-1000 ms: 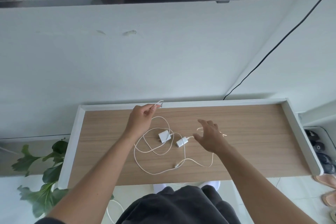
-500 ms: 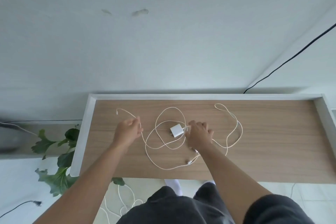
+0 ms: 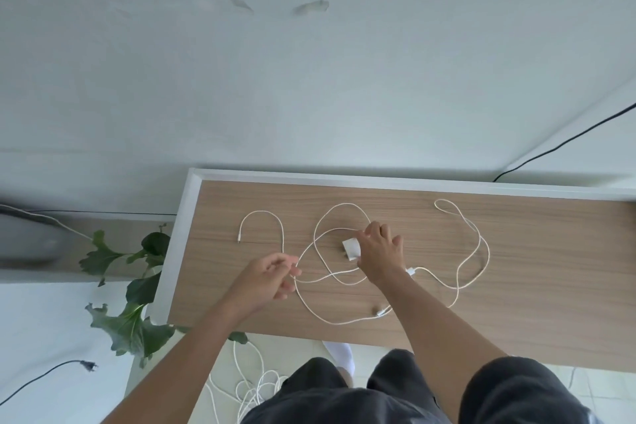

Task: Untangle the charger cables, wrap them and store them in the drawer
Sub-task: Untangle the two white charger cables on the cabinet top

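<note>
White charger cables (image 3: 339, 208) lie looped and crossed over each other on the wooden shelf top (image 3: 537, 303). One cable end (image 3: 261, 213) arcs at the left, another long loop (image 3: 476, 248) spreads to the right. A white charger block (image 3: 350, 248) sits in the middle of the loops. My right hand (image 3: 380, 253) rests on that block, fingers closed on its right side. My left hand (image 3: 272, 277) pinches a cable strand at the left of the tangle. A second plug (image 3: 411, 271) peeks out beside my right wrist. A cable connector (image 3: 378, 312) lies near the front edge.
The shelf has a white raised rim (image 3: 179, 251) at left and back, against a white wall. A leafy plant (image 3: 134, 317) stands at the left below the shelf. More white cable (image 3: 254, 385) lies coiled on the floor by my legs. A black cord (image 3: 564, 141) runs down the wall.
My left hand slid right along the cable, leaving its end arced on the shelf. My right hand moved up onto the charger block. The view shifted left and closer.
</note>
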Demonstrator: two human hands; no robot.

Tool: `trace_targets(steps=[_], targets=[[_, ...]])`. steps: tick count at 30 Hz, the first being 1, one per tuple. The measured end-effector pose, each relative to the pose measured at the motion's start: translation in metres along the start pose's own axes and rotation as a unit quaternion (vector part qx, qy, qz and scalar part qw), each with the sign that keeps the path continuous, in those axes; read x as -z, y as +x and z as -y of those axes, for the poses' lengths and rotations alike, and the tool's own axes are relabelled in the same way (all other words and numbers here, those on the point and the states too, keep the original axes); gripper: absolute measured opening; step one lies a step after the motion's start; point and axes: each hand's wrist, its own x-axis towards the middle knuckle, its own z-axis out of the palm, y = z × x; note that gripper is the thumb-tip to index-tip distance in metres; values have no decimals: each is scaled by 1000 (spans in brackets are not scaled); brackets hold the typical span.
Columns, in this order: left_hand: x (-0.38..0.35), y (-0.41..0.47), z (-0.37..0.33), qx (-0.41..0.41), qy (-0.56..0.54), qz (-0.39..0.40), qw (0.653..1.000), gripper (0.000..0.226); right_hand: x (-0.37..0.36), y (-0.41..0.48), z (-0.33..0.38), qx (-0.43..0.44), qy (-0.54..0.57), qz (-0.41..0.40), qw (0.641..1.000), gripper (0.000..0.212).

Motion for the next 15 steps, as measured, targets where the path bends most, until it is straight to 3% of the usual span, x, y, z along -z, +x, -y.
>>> trace_targets(steps=[3,6,12,15], targets=[[-1,-1,-8,-17,10,7,1000,24,6,-2,-1,14,-10,0,1000,54],[-2,-5,-18,-60,42,4,997,26,22,-14,4,59,59,-9,997,59],[-10,-10,-55,-150,19,-28,988,36,91,-53,28,180,147,-130,964,55],[1,-11,-78,-206,22,-62,976,26,121,-63,34,204,159,-176,950,60]])
